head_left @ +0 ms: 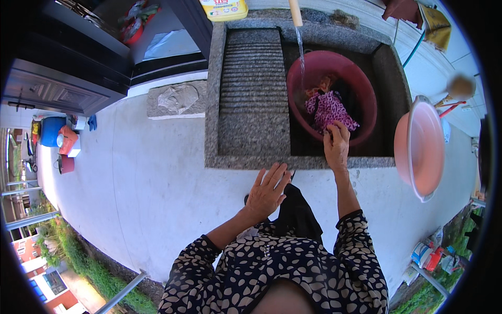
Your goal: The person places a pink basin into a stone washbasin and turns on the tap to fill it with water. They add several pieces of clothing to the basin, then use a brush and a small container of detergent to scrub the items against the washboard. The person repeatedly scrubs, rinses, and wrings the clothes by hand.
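Stone sink (pixel 251 161), water (pixel 300 49) running into basin (pixel 369 99). Left hand (pixel 265 193) spread, empty; right hand (pixel 337 146) at cloth (pixel 330 108), grip unclear. Best: work cloth fully under water.

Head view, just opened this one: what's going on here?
A person has the right hand at the near edge of a pink-and-dark patterned cloth in a dark red basin; whether the fingers grip it is unclear. The basin sits inside a stone sink, with water running into it from a spout. The left hand is spread open by the sink's front edge.
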Demonstrator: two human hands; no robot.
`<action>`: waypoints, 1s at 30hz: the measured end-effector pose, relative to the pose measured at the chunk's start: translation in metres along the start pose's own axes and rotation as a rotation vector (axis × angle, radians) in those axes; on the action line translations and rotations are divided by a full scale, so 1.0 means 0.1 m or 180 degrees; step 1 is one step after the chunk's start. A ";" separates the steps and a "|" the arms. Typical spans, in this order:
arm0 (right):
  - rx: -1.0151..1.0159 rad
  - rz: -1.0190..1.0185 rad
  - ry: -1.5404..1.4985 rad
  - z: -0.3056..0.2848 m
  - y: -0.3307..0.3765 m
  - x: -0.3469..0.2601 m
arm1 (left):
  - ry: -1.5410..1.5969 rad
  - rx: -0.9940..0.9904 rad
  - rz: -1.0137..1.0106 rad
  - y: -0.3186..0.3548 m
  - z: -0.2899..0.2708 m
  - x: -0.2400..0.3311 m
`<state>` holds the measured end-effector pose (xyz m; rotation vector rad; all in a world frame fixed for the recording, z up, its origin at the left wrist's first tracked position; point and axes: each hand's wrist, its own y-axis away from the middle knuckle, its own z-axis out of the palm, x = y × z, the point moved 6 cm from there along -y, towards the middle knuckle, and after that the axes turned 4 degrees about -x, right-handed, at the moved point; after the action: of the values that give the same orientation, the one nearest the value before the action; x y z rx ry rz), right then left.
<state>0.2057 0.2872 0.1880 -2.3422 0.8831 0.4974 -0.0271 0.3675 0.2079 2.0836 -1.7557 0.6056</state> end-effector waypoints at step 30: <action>-0.1968 0.0109 0.0873 2.59 1.45 -0.72 | 0.1406 -0.0344 -0.1979 2.39 1.32 -0.57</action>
<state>0.0193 0.3962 -0.0278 -3.0174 0.9984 0.5257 -0.2580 0.3052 0.0637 2.0602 -0.8224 0.6856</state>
